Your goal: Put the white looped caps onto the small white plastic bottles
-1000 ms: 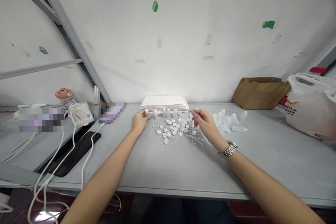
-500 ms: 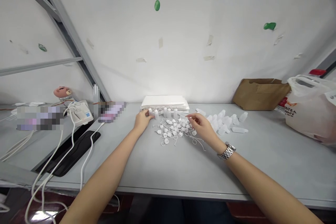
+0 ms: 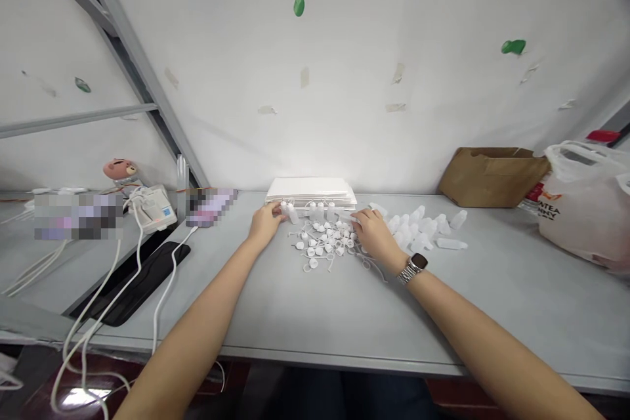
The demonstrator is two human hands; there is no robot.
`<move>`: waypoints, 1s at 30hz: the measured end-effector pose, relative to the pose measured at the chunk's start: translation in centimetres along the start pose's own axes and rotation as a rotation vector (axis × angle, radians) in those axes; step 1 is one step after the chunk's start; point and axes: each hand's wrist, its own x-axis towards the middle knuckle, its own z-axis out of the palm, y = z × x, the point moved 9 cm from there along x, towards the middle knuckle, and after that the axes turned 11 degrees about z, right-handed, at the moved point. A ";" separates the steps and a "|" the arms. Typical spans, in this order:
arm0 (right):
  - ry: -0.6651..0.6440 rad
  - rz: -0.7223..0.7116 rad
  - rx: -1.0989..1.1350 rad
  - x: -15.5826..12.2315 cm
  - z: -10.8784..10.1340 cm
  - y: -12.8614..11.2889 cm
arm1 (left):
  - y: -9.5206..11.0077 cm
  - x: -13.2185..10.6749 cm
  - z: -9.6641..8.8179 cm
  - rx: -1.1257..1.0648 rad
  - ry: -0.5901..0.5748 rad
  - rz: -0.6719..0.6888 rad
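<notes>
At the left end of a row of small capped plastic bottles [image 3: 316,212], my left hand [image 3: 266,226] is closed with its fingertips on one white-capped bottle [image 3: 284,209]. A neighbouring bottle [image 3: 293,214] leans against it. My right hand [image 3: 374,231] is palm down at the right edge of a heap of white caps [image 3: 325,240] with thin looped strings. Its fingers are bent together beside a translucent piece [image 3: 344,215]; what they grip is hidden. Right of this hand lies a pile of translucent uncapped bottles [image 3: 416,226].
A stack of white boards or paper [image 3: 311,190] lies against the wall behind the bottles. A brown paper bag [image 3: 492,177] and a white plastic bag [image 3: 571,203] stand at the right. White cables [image 3: 140,256], a black tray [image 3: 142,282] and a phone [image 3: 211,207] are at the left.
My right hand has turned palm down and lowered toward the caps. The bottle beside my left fingers has gone from upright to leaning. The view has shifted slightly.
</notes>
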 end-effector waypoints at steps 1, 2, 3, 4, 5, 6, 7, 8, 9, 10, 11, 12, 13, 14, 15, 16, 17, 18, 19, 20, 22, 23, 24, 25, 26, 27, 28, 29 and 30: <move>-0.004 0.000 -0.024 0.2 0.2 0.1 | 0.0 0.0 0.1 0.004 -0.003 -0.001; -0.003 0.002 -0.036 0.4 0.4 0.1 | 0.0 0.0 0.2 0.007 -0.006 -0.001; -0.001 0.006 -0.043 0.6 0.5 0.2 | 0.0 0.0 0.3 0.009 -0.011 0.000; 0.000 0.010 -0.052 0.6 0.5 0.3 | 0.0 0.1 0.4 0.010 -0.018 0.003; 0.000 0.015 -0.060 0.7 0.6 0.3 | 0.0 0.1 0.5 0.011 -0.025 0.006; -0.001 0.020 -0.067 0.7 0.6 0.4 | 0.0 0.1 0.5 0.011 -0.033 0.008; -0.002 0.024 -0.071 0.7 0.6 0.4 | 0.0 0.1 0.6 0.012 -0.041 0.009; -0.003 0.028 -0.074 0.7 0.6 0.4 | -0.1 0.0 0.6 0.014 -0.048 0.008; -0.004 0.031 -0.076 0.7 0.6 0.5 | -0.2 0.0 0.5 0.016 -0.055 0.004; -0.005 0.031 -0.078 0.7 0.6 0.5 | -0.2 0.0 0.4 0.018 -0.061 -0.001; -0.007 0.031 -0.081 0.7 0.6 0.5 | -0.3 -0.1 0.3 0.020 -0.067 -0.007; -0.009 0.030 -0.084 0.7 0.7 0.5 | -0.4 -0.1 0.2 0.021 -0.073 -0.014; -0.012 0.028 -0.088 0.7 0.8 0.6 | -0.5 -0.1 0.1 0.022 -0.076 -0.020; -0.016 0.026 -0.093 0.7 0.9 0.6 | -0.5 -0.2 0.0 0.024 -0.077 -0.026; -0.019 0.025 -0.098 0.7 1.0 0.6 | -0.4 -0.2 0.0 0.025 -0.076 -0.030; -0.021 0.025 -0.102 0.7 1.0 0.6 | -0.3 -0.2 0.0 0.026 -0.073 -0.032; -0.022 0.027 -0.104 0.6 1.0 0.7 | -0.2 -0.2 0.0 0.027 -0.067 -0.031; -0.021 0.029 -0.104 0.6 1.0 0.7 | -0.1 -0.2 0.1 0.030 -0.060 -0.028; -0.019 0.033 -0.102 0.6 1.0 0.7 | 0.1 -0.1 0.2 0.033 -0.052 -0.024; -0.016 0.037 -0.096 0.6 0.8 0.7 | 0.3 -0.2 0.2 0.038 -0.047 -0.020; -0.009 0.046 -0.077 0.6 0.5 0.6 | 0.6 -0.2 0.0 0.054 -0.027 -0.010; -0.004 0.053 -0.062 0.6 0.3 0.7 | 0.9 -0.3 -0.4 0.065 0.007 -0.003; 0.002 0.062 -0.047 0.6 0.0 0.7 | 1.2 -0.4 -1.2 0.079 0.066 0.007; 0.011 0.072 -0.036 0.6 -0.4 0.7 | 1.7 -0.5 -2.2 0.095 0.145 0.027; 0.020 0.086 -0.014 0.6 -0.8 0.7 | 2.4 -0.9 -3.5 0.110 0.245 0.053; 0.033 0.109 0.026 0.5 -1.4 0.8 | 3.3 -1.3 -4.6 0.120 0.338 0.090; 0.045 0.140 0.086 0.4 -2.0 1.0 | 4.3 -1.7 -5.4 0.115 0.401 0.137; 0.053 0.181 0.177 0.3 -2.7 1.2 | 5.2 -2.0 -5.7 0.093 0.420 0.177; 0.054 0.231 0.285 0.1 -3.3 1.5 | 6.0 -2.2 -5.6 0.047 0.401 0.204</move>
